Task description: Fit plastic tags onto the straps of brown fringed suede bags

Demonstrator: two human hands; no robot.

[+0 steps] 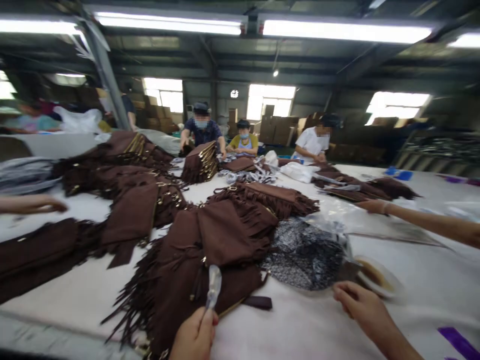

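Note:
My left hand [195, 332] is closed around the lower end of a clear plastic-looking tool [214, 286], which stands up over a brown fringed bag [176, 285]. More brown bags with gold zips lie stacked just behind it. To the right, my right hand [362, 305] has its fingers curled together near a dark flat piece [348, 270] beside a round dish [375, 277] of brownish stuff. What the fingers pinch, if anything, is too blurred to tell. Left of the dish lies a black-and-white patterned bundle [303, 252] in clear plastic.
Another person's hand [33, 204] reaches in at the left and another arm [431, 220] at the right. Across the white table [281, 320], several people stand among piles of brown bags [200, 162]. A purple strip [459, 342] lies at the lower right.

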